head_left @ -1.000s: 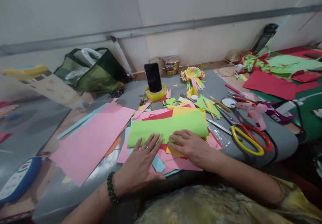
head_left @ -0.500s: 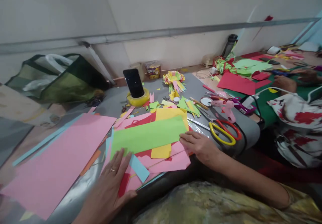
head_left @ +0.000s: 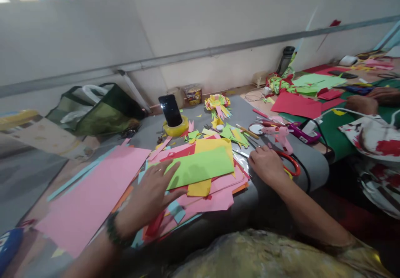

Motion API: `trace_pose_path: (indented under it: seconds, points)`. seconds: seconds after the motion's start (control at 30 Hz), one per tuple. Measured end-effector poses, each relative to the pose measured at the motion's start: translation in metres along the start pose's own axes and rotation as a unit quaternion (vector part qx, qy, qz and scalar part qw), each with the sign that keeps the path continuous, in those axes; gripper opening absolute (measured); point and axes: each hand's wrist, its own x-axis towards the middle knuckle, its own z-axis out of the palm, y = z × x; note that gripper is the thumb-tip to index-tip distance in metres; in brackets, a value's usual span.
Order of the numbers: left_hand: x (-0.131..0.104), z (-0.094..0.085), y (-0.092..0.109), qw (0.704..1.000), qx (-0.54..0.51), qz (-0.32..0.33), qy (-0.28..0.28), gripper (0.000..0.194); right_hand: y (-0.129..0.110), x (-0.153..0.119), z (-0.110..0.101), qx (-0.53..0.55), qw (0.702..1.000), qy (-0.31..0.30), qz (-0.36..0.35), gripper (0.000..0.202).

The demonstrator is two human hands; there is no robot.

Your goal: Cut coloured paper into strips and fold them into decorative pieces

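A strip of light green paper point(head_left: 203, 165) lies on a pile of coloured sheets. My left hand point(head_left: 153, 190) rests over the strip's left end, fingers spread and thumb apart. Under that hand, part of a small light blue piece point(head_left: 176, 211) shows. To the right of the pile, my right hand point(head_left: 267, 165) is closed over the scissors point(head_left: 292, 161), its fingers curled at the handles. It hides most of the yellow loop, while the red loop shows beside it. A yellow sheet point(head_left: 200, 188) and pink sheets point(head_left: 218, 201) stick out below the green strip.
A large pink sheet point(head_left: 100, 194) lies left. Behind the pile are a phone point(head_left: 171, 110) on a yellow tape roll point(head_left: 176, 127), a paper rosette point(head_left: 218, 103) and scraps. A pink glue gun point(head_left: 279, 136) lies beyond my right hand. Another person's hands point(head_left: 365, 103) are at far right.
My right hand has left the green strip's right end and moved right onto the scissors. My left hand has shifted up and right, further over the strip. The view has tilted up slightly.
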Motion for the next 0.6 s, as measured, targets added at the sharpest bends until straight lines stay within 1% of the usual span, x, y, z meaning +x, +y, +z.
trace_pose_path:
  seconds: [0.07,0.13,0.2,0.27,0.33,0.43,0.53,0.57,0.6]
  points:
    - [0.03,0.002,0.007,0.999,-0.025,-0.001,-0.045,0.07,0.0,0.002,0.001,0.002,1.0,0.003,-0.013,0.025]
    - [0.052,0.008,0.01,0.996,-0.038,-0.025,-0.08,0.075,0.001,0.002,0.004,0.011,1.0,0.018,-0.024,0.023]
    - [0.063,0.013,0.01,0.993,-0.046,-0.045,-0.096,0.076,0.003,0.001,0.008,0.022,0.999,0.037,-0.027,0.02]
    - [0.067,0.015,0.007,0.992,-0.054,-0.072,-0.094,0.073,0.003,0.0,0.011,0.037,0.998,0.056,-0.009,0.019]
    - [0.065,0.016,0.004,0.99,-0.068,-0.093,-0.076,0.068,0.0,0.0,0.011,0.056,0.996,0.069,0.018,0.018]
    - [0.057,0.017,-0.002,0.988,-0.103,-0.11,-0.031,0.047,-0.007,0.002,0.008,0.076,0.994,0.059,0.049,0.017]
    - [0.048,0.022,-0.009,0.981,-0.147,-0.121,0.038,0.02,-0.015,0.006,0.003,0.078,0.993,0.032,0.08,0.015]
    - [0.045,0.024,-0.011,0.977,-0.161,-0.124,0.065,0.016,-0.018,0.008,0.002,0.08,0.992,0.031,0.093,0.014]
    - [0.042,0.026,-0.013,0.973,-0.172,-0.126,0.092,0.016,-0.019,0.009,0.0,0.085,0.99,0.033,0.105,0.014]
